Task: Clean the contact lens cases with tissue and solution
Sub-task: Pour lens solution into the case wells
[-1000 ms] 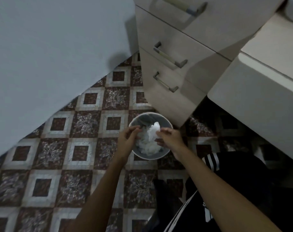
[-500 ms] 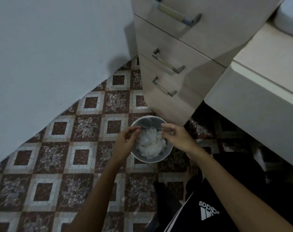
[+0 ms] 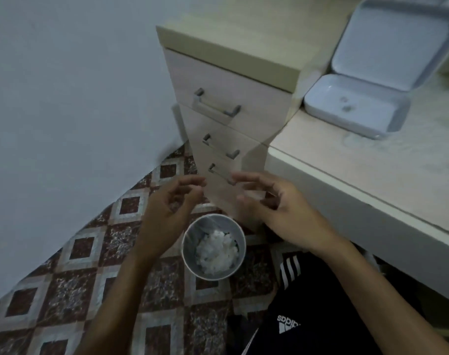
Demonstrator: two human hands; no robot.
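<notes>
A small round grey waste bin [image 3: 187, 245] stands on the patterned floor, filled with crumpled white tissue [image 3: 216, 248]. My left hand [image 3: 167, 208] hovers above and to the left of the bin, fingers loosely curled and apart, holding nothing. My right hand [image 3: 274, 208] hovers above and to the right of it, fingers spread, also without anything in it. Both hands are blurred by motion. A white open case [image 3: 356, 108] with its lid up sits on the desk at the upper right. No contact lens case or solution bottle shows.
A beige three-drawer cabinet [image 3: 231, 103] stands just behind the bin. A light desk top [image 3: 372, 175] runs along the right. A plain wall [image 3: 64, 98] fills the left. My dark shorts [image 3: 308, 303] are at the bottom right. Brown and white tiles [image 3: 64, 290] cover the floor.
Both hands let go of the tissue into the bin and rose away from it, now spread apart and holding nothing. The view tilted upward, bringing the desk top and white case into sight.
</notes>
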